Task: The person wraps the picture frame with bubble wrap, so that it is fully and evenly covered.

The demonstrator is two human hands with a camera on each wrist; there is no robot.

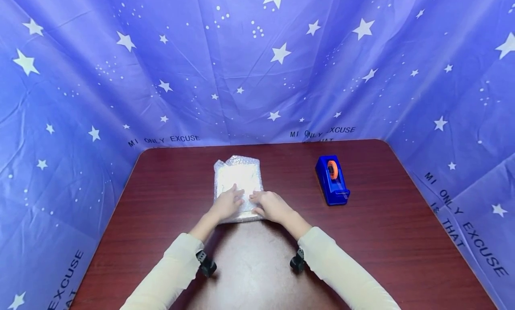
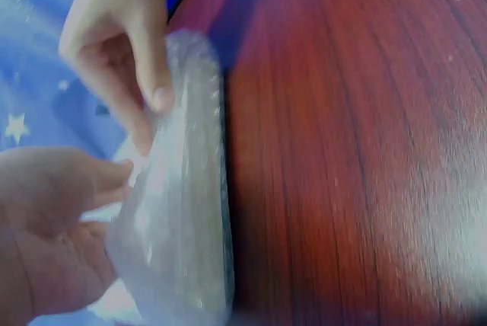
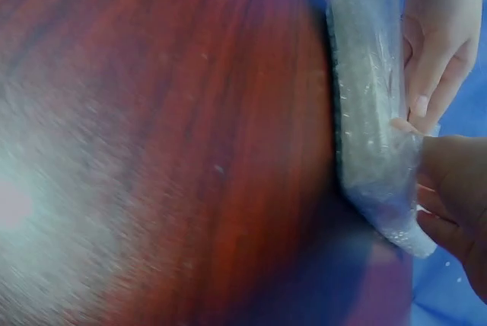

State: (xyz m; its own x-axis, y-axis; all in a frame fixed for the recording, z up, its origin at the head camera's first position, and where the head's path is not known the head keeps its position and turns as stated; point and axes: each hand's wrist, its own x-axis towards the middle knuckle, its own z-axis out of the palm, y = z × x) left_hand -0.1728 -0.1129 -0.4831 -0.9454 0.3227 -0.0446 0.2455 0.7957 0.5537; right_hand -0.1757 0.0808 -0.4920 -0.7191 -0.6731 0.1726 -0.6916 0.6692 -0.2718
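A flat rectangular package in clear bubble wrap [image 1: 237, 173] lies on the table before me, its loose wrap edges sticking up at the far end. Bright glare hides most of what the wrap contains. On its left part rests my left hand [image 1: 228, 204], the fingers loosely bent over the top. My right hand [image 1: 275, 207] touches the right part, fingers pointing inward toward the left hand. From the left wrist view, the right hand's thumb [image 2: 160, 97] lies against the wrap near its side edge. The right wrist view shows the package's thick near side [image 3: 364, 90] facing me.
A blue tape dispenser [image 1: 333, 184] with an orange-cored roll [image 1: 332, 170] stands to the right of the package. The dark red wooden table [image 1: 386, 247] reaches back to a blue star-printed curtain [image 1: 241, 55] that encloses it on three sides.
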